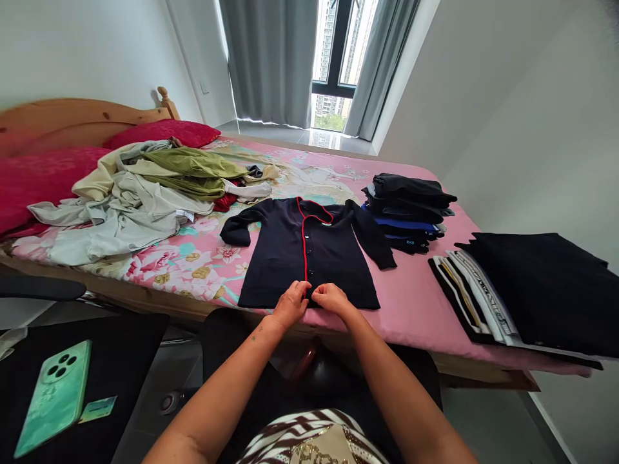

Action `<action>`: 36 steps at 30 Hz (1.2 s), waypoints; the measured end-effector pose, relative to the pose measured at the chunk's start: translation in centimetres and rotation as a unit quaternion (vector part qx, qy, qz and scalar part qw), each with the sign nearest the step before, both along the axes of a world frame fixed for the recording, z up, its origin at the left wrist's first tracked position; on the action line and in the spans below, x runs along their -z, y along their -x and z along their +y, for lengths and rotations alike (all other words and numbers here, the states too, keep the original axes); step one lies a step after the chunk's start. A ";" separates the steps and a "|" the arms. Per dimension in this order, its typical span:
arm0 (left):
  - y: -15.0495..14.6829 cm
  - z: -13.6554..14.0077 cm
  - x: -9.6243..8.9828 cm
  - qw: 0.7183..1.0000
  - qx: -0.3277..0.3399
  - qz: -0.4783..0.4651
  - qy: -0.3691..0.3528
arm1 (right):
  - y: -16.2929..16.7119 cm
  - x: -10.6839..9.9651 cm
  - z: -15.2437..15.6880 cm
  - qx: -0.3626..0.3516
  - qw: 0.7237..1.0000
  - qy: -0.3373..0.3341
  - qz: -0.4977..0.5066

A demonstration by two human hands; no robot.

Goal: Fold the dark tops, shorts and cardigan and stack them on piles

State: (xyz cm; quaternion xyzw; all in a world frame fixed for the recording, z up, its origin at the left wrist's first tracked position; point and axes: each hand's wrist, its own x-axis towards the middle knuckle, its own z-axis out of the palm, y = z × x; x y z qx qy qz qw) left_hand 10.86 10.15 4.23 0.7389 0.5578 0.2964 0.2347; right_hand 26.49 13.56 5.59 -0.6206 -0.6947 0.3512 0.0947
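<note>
A black cardigan (280, 258) with red trim along its neck and button placket lies spread front-up on the bed, its sleeves out to both sides. Several dark buttons run down its middle. At the hem, my left hand (293, 301) is closed on the cardigan's red-edged front, fingers pinched together. Just to its right, my right hand (331, 296) pinches the other front edge by the lowest part of the placket. What lies between the fingertips is mostly hidden.
Unfolded clothes (130, 200) are heaped at the left by red pillows (159, 134). Folded dark clothes (409, 206) stand stacked right of the cardigan, and a larger folded pile (546, 290) lies farther right. A green phone (55, 393) and a card (98, 409) rest on a black surface, lower left.
</note>
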 end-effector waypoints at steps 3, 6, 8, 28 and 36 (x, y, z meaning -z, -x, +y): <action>0.4 0.1 0.2 0.996 0.062 0.035 -0.047 | 0.0 0.1 0.8 -0.006 1.000 0.025 0.005; 0.9 0.2 0.7 0.990 0.102 0.032 -0.090 | 0.0 0.1 1.3 -0.013 0.999 0.030 0.017; 1.2 0.4 1.1 0.988 0.107 0.013 -0.108 | -0.1 0.2 1.3 -0.017 0.999 0.025 0.026; 11.0 -2.8 0.3 0.946 -0.272 0.122 -0.124 | -14.9 3.0 -1.4 0.296 0.944 -0.144 0.012; 13.1 -1.1 -1.6 0.939 -0.307 0.092 0.121 | -12.5 1.1 1.5 0.268 0.960 -0.036 0.070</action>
